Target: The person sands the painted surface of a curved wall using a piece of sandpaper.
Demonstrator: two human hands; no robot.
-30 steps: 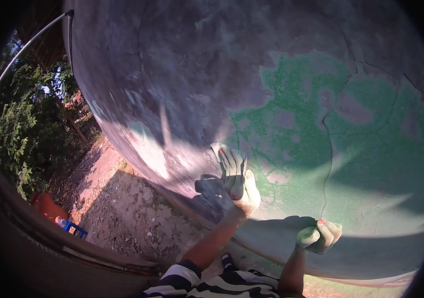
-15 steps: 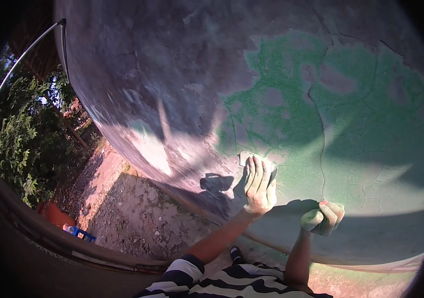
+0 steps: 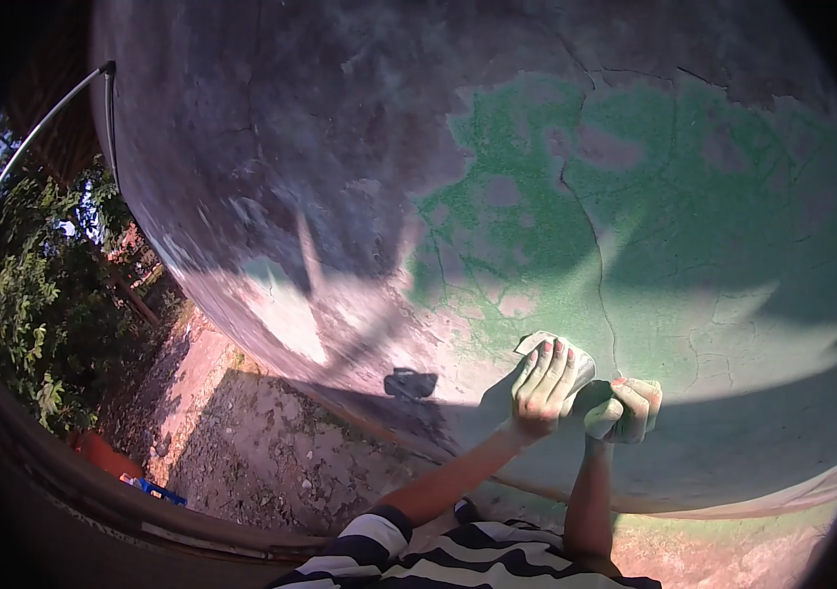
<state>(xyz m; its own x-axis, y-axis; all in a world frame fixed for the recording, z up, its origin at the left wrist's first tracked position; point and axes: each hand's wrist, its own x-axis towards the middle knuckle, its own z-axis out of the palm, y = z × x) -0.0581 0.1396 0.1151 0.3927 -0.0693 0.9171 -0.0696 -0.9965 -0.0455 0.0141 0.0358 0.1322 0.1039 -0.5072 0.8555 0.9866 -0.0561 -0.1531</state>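
Weathered wall (image 3: 232, 128) with a worn green paint patch (image 3: 536, 240).
Left of the patch grow leafy trees (image 3: 31, 304); below it spreads a striped shirt (image 3: 487, 558); through it runs a long crack (image 3: 600, 285). At the patch's lower edge, the right hand (image 3: 627, 410) is curled into a fist, and whether it clasps anything cannot be told. Along that edge, the left hand (image 3: 542, 388) holds a thin pale sheet (image 3: 532, 342) flat to the wall.

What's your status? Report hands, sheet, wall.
Left hand holds sheet against wall. Right hand curled shut beside left, contents hidden. Crack above right hand; nothing seen blocking.
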